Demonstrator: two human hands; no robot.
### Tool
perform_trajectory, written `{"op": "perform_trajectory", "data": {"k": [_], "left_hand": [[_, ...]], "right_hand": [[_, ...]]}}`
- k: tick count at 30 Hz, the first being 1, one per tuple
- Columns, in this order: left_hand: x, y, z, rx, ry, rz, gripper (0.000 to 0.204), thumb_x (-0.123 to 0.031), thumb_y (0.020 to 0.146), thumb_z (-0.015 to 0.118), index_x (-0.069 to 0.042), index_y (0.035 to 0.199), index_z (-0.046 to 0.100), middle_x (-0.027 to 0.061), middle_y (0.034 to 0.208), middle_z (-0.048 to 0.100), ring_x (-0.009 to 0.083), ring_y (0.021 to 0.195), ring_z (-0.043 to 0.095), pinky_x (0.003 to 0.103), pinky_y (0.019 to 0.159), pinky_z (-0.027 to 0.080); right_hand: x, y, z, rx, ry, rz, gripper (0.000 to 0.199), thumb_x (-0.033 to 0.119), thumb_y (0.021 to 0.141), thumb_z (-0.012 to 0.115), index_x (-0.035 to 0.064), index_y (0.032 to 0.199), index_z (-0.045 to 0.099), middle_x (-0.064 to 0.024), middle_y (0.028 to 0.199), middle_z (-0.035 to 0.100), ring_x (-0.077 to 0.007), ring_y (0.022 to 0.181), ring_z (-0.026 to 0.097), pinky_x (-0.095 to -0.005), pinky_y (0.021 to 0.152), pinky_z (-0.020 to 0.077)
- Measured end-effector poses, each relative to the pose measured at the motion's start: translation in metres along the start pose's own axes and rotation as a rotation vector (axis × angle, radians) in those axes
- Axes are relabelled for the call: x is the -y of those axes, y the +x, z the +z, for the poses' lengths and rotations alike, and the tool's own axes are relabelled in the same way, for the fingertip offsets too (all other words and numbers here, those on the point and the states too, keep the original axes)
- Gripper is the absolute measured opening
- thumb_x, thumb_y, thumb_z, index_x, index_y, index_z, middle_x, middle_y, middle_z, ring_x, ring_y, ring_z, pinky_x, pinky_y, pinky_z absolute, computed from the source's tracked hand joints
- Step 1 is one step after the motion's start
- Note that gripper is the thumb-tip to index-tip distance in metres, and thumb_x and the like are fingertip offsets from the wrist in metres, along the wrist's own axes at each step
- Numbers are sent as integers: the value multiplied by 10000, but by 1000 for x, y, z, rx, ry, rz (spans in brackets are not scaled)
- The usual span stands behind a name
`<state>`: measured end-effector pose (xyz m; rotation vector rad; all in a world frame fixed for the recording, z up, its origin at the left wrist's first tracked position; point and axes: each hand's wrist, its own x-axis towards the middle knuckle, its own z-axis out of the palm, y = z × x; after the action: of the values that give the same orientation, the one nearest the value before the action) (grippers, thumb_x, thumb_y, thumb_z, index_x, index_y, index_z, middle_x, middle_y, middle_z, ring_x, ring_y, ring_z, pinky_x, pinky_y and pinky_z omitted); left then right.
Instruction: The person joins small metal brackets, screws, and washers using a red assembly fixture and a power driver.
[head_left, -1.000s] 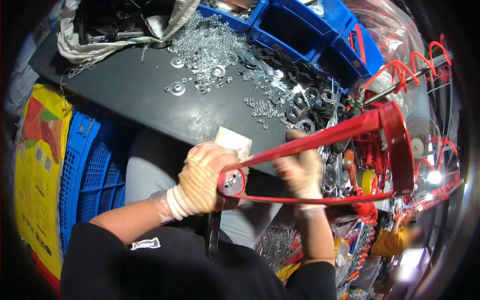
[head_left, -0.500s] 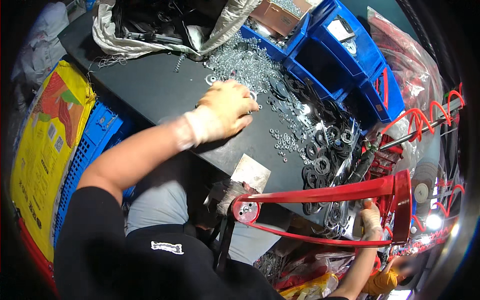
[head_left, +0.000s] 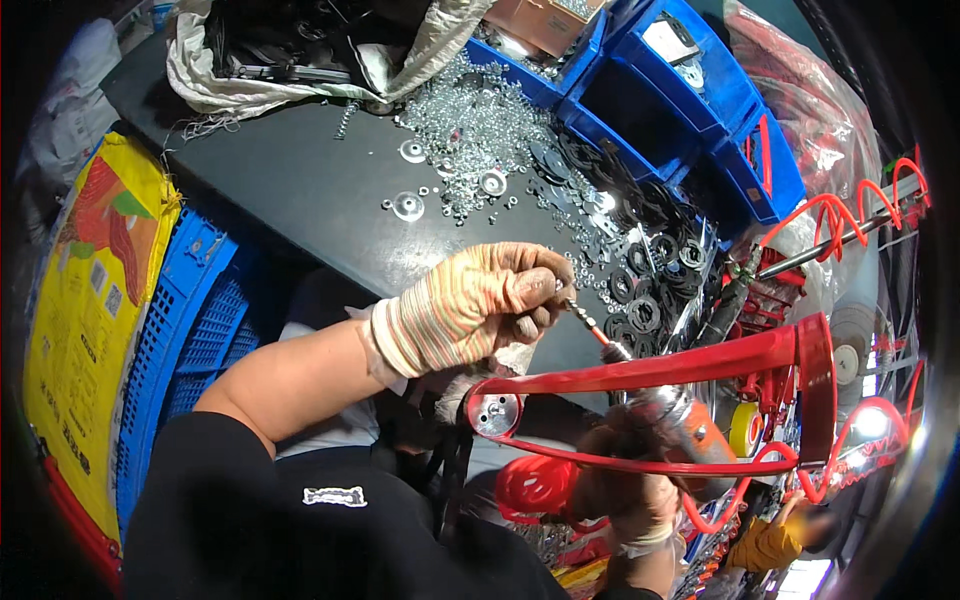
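Note:
My left hand [head_left: 490, 305], in a striped work glove with darkened fingertips, is closed in a pinch at the tip of a driver bit [head_left: 590, 322]. What it pinches is too small to make out. My gloved right hand [head_left: 640, 505] is wrapped around a power screwdriver [head_left: 690, 418] with a metal and orange body, partly hidden behind a red frame [head_left: 650, 372]. The bit points up and left toward my left fingers. At the frame's near end is a round metal hub [head_left: 495, 411]. A red round part [head_left: 535, 487] lies below the frame.
On the dark table [head_left: 290, 190] lie a heap of small metal nuts [head_left: 470, 130], several metal discs [head_left: 408, 206] and black rings [head_left: 645, 312]. Blue bins [head_left: 640, 110] stand behind. Red coiled hose [head_left: 835, 215] hangs right; a yellow sack [head_left: 80, 350] stands left. Another person [head_left: 770, 540] is lower right.
My left hand has come from the nut heap back toward me, to the bit's tip. My right hand has moved from the far right to beneath the red frame, bringing the screwdriver into view.

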<state>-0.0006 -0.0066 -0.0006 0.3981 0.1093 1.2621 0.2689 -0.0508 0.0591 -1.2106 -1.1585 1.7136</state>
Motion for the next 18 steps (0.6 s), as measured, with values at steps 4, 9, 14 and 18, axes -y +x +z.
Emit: {"op": "perform_trajectory", "data": {"k": [4, 9, 14, 18], "left_hand": [[-2, -16, 12, -35, 18, 2, 248, -146, 872, 676, -16, 1070, 602, 84, 942, 636, 137, 735, 599, 253, 652, 502], [-10, -28, 26, -128, 381, -20, 225, -160, 870, 673, 13, 1008, 632, 86, 894, 651, 127, 738, 610, 231, 627, 476], [-10, -21, 38, -157, 440, -159, 346, -218, 908, 621, 29, 1148, 592, 102, 935, 643, 129, 802, 622, 238, 679, 482], [12, -48, -25, -192, 1451, 767, 698, -603, 796, 629, -13, 1161, 550, 155, 1011, 605, 246, 858, 622, 363, 768, 500]], "right_hand": [[3, -7, 22, 5, -126, -3, 508, 483, 804, 679, 29, 980, 534, -51, 685, 539, -120, 436, 462, -260, 377, 349], [21, -20, 35, 74, -161, 105, 576, 517, 775, 694, 6, 994, 541, -59, 677, 552, -110, 399, 443, -260, 349, 331], [37, -37, 40, 3, -247, 169, 615, 537, 760, 698, -7, 1001, 542, -67, 688, 563, -109, 400, 447, -259, 351, 336], [45, -38, 44, -27, -307, 214, 646, 553, 748, 702, -17, 1007, 543, -73, 696, 571, -108, 400, 451, -258, 352, 340]]}}
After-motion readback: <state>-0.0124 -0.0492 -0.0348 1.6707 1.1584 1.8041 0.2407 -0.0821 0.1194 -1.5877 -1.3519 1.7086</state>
